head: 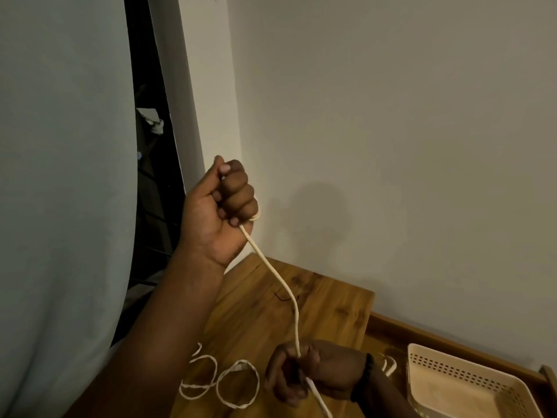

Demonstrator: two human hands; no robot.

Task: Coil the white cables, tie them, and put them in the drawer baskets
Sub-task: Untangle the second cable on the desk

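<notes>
The white cable (281, 285) ran taut-ish from a raised fist down to a lower hand, with a slight bend halfway, above the wooden worktop (331, 300). It was held off the surface, most likely so that a length could be measured out and wound without snagging.

The left hand (221, 206) was lifted high in front of the wall, its fingers (238, 191) curled tight round the cable. A bit of cable showed looped at the outer edge of the fist, which suggested that turns were being gathered round that hand as the core of the coil. The cable left the fist beneath the little finger.

The right hand (301, 369), low and near the worktop's front, had its fingers (312, 357) pinching the cable where it passed through, seemingly to guide it and keep tension while feeding it upward. Below that hand the cable went on toward the bottom edge of the view and out of sight. A dark bracelet (363, 377) sat on that wrist.

On the worktop, left of the right hand, lay thin white ties (238, 384) in loose loops, placed within reach, presumably for binding the coil once wound. To the right, lower than the worktop, a pale perforated basket (470, 372) sat in an open wooden drawer (422, 333). Another bit of white cord (390, 365) showed just left of the basket. The coiling looked only started.
</notes>
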